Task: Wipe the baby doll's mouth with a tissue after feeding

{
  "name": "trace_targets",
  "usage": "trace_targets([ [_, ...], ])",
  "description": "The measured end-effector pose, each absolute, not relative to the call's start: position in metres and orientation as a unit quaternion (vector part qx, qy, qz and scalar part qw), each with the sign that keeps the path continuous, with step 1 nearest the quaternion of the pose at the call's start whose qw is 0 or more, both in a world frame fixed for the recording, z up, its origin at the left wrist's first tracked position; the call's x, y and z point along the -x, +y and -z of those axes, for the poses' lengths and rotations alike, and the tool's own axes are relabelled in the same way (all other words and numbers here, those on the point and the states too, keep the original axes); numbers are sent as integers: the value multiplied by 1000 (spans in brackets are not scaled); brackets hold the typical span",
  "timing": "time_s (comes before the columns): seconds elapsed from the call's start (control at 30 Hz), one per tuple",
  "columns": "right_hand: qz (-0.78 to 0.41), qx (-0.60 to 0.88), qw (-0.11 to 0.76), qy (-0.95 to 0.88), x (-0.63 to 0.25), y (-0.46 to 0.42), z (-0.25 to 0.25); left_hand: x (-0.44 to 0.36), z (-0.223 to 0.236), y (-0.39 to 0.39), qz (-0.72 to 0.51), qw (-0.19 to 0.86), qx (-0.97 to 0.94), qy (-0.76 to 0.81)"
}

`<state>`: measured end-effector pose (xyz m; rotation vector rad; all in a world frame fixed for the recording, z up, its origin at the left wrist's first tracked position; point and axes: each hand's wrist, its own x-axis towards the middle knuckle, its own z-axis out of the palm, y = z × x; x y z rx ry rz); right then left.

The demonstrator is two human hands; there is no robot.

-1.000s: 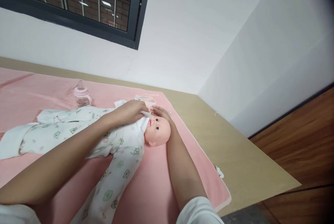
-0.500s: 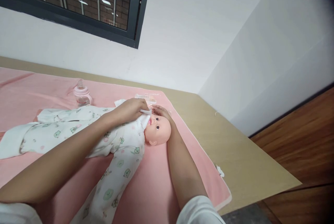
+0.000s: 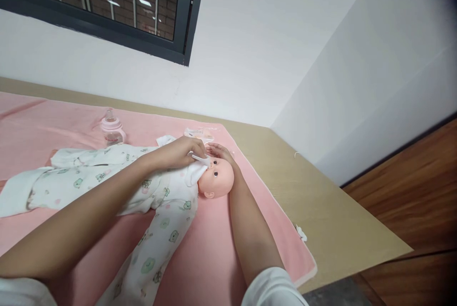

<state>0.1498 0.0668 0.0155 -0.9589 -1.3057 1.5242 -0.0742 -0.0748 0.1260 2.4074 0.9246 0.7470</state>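
A baby doll (image 3: 218,181) in a white printed sleepsuit (image 3: 107,182) lies on its back on a pink blanket (image 3: 214,258), head to the right. My left hand (image 3: 178,152) pinches a small white cloth (image 3: 198,165) and holds it over the doll's mouth and chin. My right hand (image 3: 220,152) rests on the far side of the doll's head, fingers curved against it.
A pink baby bottle (image 3: 111,131) stands on the blanket behind the doll. A flat packet (image 3: 200,133) lies near the blanket's far corner. The blanket covers a tan tabletop (image 3: 321,211) set against white walls. A wooden floor shows at right.
My left hand has slid the white cloth a little to the right, from the doll's chin onto its mouth. My right hand has stayed on the head.
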Motion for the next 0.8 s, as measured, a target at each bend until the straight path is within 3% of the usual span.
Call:
trace_targets([
  [0.8,-605,386,448,-533,-147,59,-21,75,-120,-68,-264,149,-878,371],
])
